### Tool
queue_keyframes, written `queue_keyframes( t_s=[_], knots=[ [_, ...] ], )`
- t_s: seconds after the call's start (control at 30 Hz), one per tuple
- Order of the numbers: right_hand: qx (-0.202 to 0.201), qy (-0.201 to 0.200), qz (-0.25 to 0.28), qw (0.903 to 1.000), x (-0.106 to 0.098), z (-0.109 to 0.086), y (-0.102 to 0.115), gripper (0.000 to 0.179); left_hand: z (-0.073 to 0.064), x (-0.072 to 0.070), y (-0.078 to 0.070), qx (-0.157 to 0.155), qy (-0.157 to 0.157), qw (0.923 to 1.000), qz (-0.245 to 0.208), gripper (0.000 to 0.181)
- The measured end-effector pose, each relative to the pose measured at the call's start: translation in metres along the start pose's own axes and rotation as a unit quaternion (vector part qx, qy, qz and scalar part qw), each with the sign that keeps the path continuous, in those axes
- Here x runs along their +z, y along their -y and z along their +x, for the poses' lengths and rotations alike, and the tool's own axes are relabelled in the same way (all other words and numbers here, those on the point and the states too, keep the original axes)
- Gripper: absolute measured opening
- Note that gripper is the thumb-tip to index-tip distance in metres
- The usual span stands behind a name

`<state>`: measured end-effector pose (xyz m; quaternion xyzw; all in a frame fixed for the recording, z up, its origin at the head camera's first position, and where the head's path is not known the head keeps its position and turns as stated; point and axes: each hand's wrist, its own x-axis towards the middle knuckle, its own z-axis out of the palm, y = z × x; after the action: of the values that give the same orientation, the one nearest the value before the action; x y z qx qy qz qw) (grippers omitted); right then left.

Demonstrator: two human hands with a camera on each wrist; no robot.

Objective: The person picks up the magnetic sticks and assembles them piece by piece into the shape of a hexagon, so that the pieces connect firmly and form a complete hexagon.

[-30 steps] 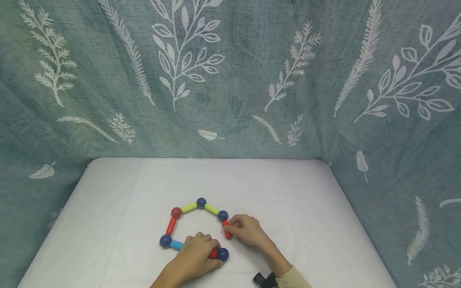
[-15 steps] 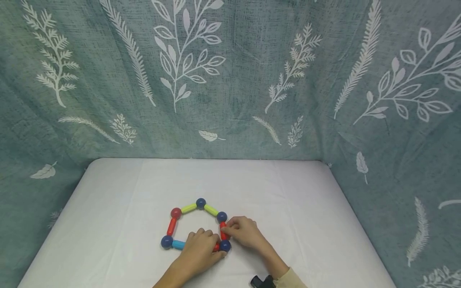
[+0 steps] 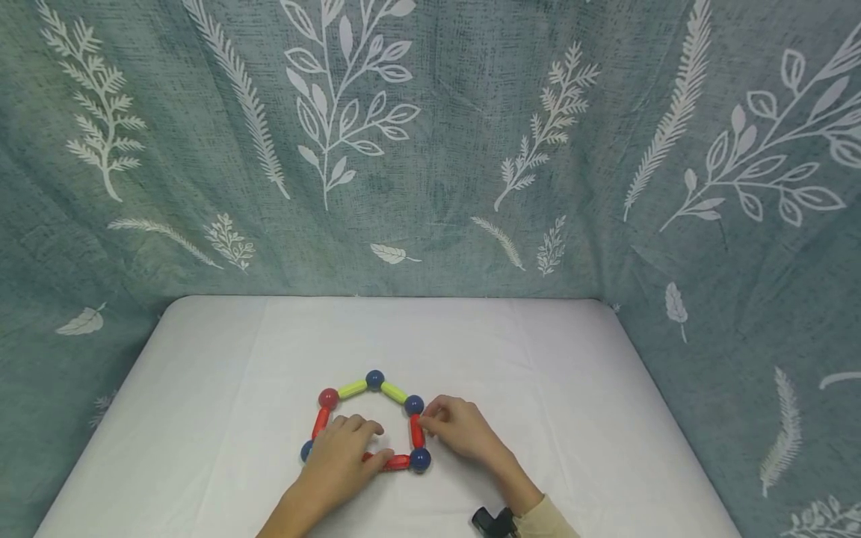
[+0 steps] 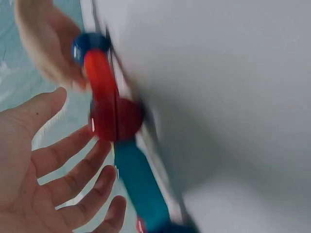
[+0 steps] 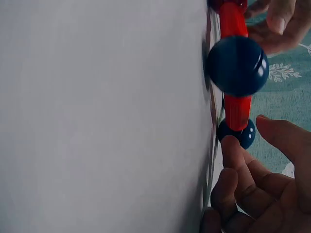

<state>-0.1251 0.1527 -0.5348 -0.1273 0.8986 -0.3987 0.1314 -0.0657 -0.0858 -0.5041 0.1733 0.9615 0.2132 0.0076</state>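
Magnetic balls and rods form a closed ring on the table. Its red ball [image 3: 329, 398], two yellow-green rods [image 3: 353, 389] and top blue ball [image 3: 375, 379] show in the head view. At the ring's right side, a red rod [image 3: 417, 432] runs down to a blue ball [image 3: 420, 459]. My right hand [image 3: 463, 430] is beside that rod, thumb and forefinger apart in the right wrist view. My left hand [image 3: 343, 456] hovers over the lower left, fingers spread. It hides a blue rod [image 4: 141, 179] and another red ball [image 4: 116, 120] from the head view.
A white cloth covers the table [image 3: 538, 359], and a green leaf-patterned curtain [image 3: 444, 149] hangs behind it and at both sides. A black device [image 3: 494, 521] sits at the right wrist by the beige sleeve [image 3: 548, 519].
The right-hand red rod's lower end has met the lower right blue ball, joining the ring. My left hand has then let go and shifted left; my right fingers have loosened from the rod.
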Motion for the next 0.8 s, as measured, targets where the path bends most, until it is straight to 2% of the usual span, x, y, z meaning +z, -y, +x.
queue_keyframes(
  t_s=[0.17,0.4,0.57,0.7,0.8],
  knots=[
    [0.003,-0.018,-0.009,0.9998,-0.006,0.007,0.001,0.025,-0.011,-0.020,0.022,-0.059,-0.025,0.9979,-0.001,0.031],
    [0.003,-0.031,-0.020,0.9993,-0.009,0.021,0.007,0.022,-0.023,-0.031,0.036,-0.093,0.008,0.9934,-0.066,0.028],
    [-0.012,-0.022,-0.017,0.9995,-0.007,0.036,0.014,0.022,-0.029,-0.030,0.036,-0.074,0.042,0.9897,-0.115,0.031],
    [-0.032,-0.001,-0.031,0.9990,-0.003,0.048,0.023,0.024,-0.030,-0.025,0.036,-0.047,0.088,0.9848,-0.142,0.037],
    [-0.039,0.020,-0.055,0.9976,0.003,0.055,0.027,0.025,-0.030,-0.020,0.036,-0.039,0.128,0.9770,-0.166,0.042]
  ],
)
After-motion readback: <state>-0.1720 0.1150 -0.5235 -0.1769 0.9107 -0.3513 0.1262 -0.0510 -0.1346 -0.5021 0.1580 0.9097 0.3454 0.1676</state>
